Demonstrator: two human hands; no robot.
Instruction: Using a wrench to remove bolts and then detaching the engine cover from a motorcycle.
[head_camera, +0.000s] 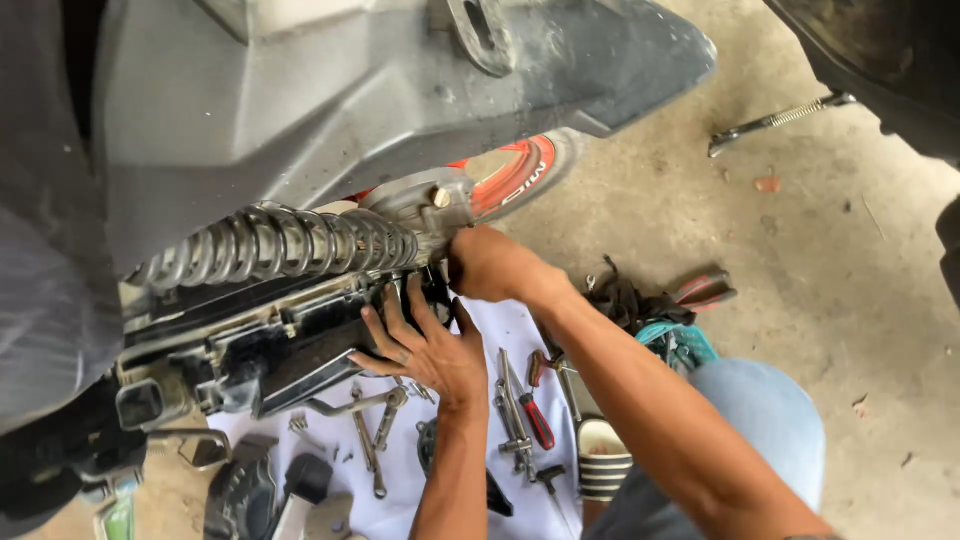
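A scooter's rear fills the left and top, under a grey body panel (300, 90). A chrome coil shock absorber (290, 240) runs across it. My right hand (490, 265) is closed in a fist at the shock's lower end, beside the orange-and-silver wheel hub (510, 175). Whatever its fingers grip is hidden. My left hand (420, 345) lies flat, fingers spread, against the black engine-side cover (290, 345) just below the spring, holding nothing.
A white cloth (410, 480) on the concrete floor carries several wrenches (365, 430), a red-handled screwdriver (537, 420) and black parts (240, 490). Red-handled pliers (705, 288), a teal item (680, 340) and a striped sandal (603, 460) lie right. Another vehicle's kickstand (780, 120) shows upper right.
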